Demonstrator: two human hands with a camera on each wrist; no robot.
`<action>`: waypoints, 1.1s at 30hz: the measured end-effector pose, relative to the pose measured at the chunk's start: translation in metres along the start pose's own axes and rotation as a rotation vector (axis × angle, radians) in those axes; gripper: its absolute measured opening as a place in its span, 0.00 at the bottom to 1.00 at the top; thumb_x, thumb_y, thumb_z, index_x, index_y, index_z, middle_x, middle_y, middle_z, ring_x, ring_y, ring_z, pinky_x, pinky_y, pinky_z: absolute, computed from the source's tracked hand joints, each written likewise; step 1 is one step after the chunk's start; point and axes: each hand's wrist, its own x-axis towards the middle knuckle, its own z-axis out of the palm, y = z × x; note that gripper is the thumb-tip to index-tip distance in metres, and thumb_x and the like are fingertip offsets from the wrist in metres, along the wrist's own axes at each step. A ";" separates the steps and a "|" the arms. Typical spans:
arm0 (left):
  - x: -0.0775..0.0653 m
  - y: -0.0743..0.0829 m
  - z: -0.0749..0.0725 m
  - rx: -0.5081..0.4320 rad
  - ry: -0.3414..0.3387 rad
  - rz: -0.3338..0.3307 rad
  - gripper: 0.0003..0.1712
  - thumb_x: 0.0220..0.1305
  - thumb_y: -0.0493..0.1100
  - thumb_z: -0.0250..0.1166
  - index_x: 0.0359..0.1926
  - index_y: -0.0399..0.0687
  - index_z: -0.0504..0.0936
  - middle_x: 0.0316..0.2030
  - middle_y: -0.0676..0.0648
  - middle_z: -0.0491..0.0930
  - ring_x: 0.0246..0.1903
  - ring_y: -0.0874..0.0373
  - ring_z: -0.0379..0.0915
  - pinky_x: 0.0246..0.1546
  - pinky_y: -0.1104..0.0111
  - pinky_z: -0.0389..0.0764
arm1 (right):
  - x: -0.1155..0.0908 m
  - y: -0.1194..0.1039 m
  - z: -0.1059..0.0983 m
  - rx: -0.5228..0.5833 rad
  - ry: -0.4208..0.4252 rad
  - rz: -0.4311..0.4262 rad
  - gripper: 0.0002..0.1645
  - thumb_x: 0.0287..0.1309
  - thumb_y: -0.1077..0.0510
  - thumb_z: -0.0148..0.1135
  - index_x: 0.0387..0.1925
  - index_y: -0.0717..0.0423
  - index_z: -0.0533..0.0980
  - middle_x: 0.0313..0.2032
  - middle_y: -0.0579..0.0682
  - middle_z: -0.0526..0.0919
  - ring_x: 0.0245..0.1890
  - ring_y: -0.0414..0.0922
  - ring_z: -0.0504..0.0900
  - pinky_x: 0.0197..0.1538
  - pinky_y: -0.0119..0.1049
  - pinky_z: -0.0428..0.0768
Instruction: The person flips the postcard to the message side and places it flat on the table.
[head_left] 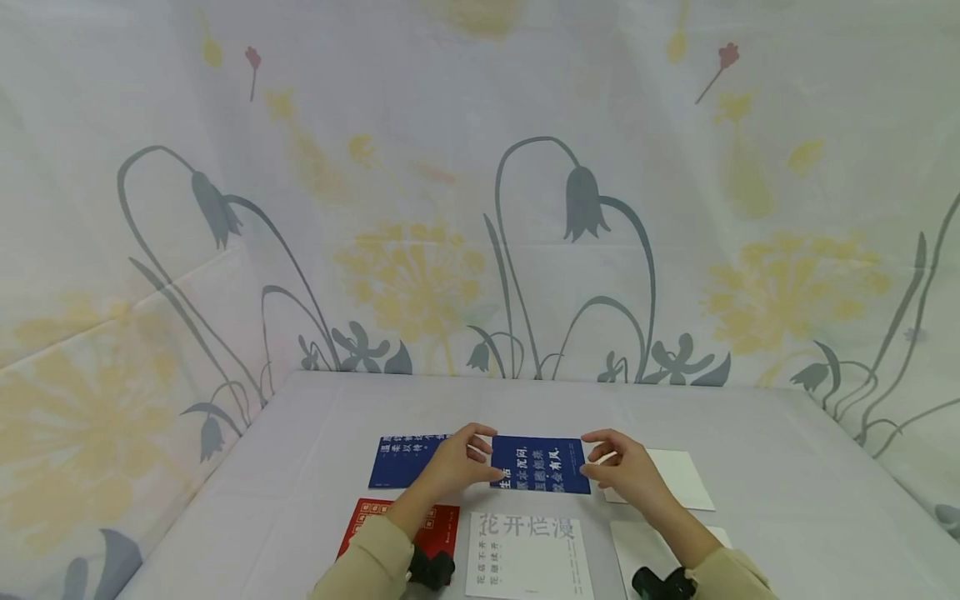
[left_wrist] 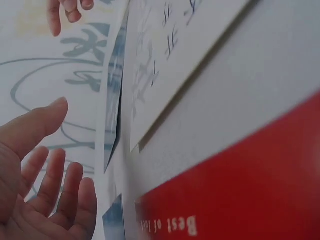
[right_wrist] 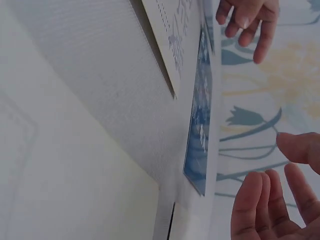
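Observation:
A dark blue card (head_left: 537,465) with white Chinese characters lies in the middle of the table's back row. At its left edge is my left hand (head_left: 459,460), thumb and fingers spread apart; the left wrist view shows that palm with nothing in it. My right hand (head_left: 619,465) is by the card's right edge, its fingers loosely bent. In the right wrist view the blue card (right_wrist: 200,120) lies flat on the table, and the right hand (right_wrist: 280,200) is apart from it, holding nothing.
Left of the middle card lies another blue card (head_left: 397,467), partly behind my left hand. In front are a red card (head_left: 442,533) and a white card (head_left: 528,558) with grey characters. Two cream cards, one at the back (head_left: 682,477) and one in front (head_left: 633,550), are on the right.

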 end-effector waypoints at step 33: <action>0.028 -0.001 -0.012 0.407 -0.219 0.147 0.25 0.41 0.49 0.77 0.43 0.51 0.81 0.63 0.41 0.64 0.67 0.38 0.44 0.62 0.42 0.48 | 0.035 0.006 0.008 -0.424 -0.283 -0.245 0.20 0.34 0.61 0.77 0.35 0.48 0.79 0.59 0.66 0.67 0.61 0.68 0.58 0.58 0.67 0.56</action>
